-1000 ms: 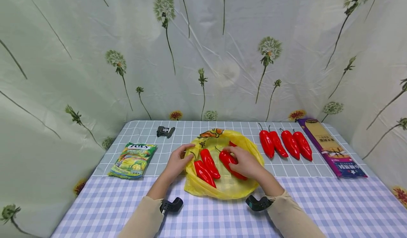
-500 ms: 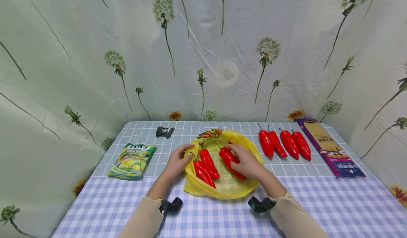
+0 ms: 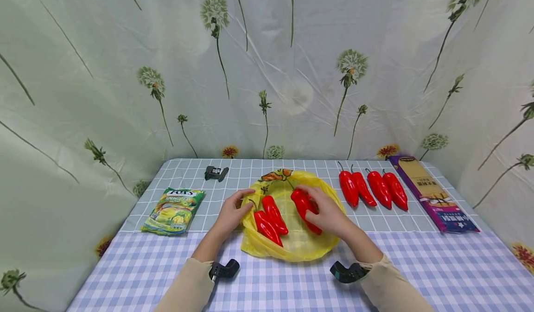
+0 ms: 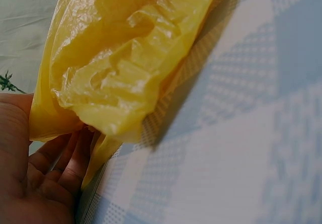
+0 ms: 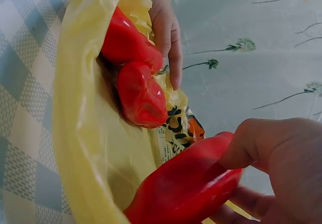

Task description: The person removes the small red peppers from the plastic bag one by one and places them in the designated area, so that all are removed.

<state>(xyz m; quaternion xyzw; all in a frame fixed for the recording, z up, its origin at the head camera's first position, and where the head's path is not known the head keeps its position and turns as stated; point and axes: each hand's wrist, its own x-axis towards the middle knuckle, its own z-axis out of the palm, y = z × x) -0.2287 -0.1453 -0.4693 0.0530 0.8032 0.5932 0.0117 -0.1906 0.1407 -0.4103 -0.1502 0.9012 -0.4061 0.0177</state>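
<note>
Red pepper (image 3: 301, 206) slightly farther forward than before in my right hand (image 3: 328, 213), yellow bag (image 3: 299, 248) in left hand (image 3: 231, 211), FOX'S packet (image 3: 175, 211) leftward.

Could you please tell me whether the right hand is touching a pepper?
Touching: the right wrist view shows the right hand gripping a red pepper, thumb against its skin.

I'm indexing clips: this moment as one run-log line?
left grip: holds yellow plastic bag; right grip: holds red chili pepper; in bag: two more peppers visible; outside: four peppers
</note>
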